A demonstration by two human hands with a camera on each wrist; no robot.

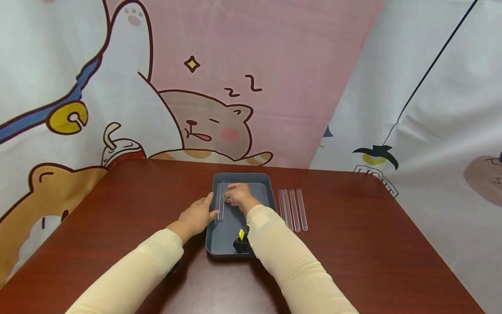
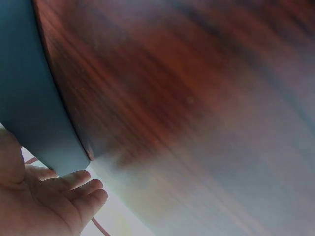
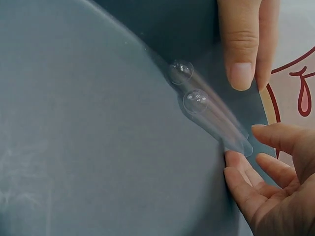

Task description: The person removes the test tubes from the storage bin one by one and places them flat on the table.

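Head view: two tubes (image 1: pixel 222 203) lie in the tray (image 1: pixel 225 239); four more tubes (image 1: pixel 294 210) on the table (image 1: pixel 345 244) seem left. Left wrist: your left hand (image 2: pixel 49 201) is loose by the tray. Right wrist: your right hand (image 3: pixel 275 194) looks loose too, gripping nothing.

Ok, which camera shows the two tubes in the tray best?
Right wrist: it shows the tubes close up, rounded ends nearest the camera. The head view shows them small, along the left side of the tray; left wrist shows none.
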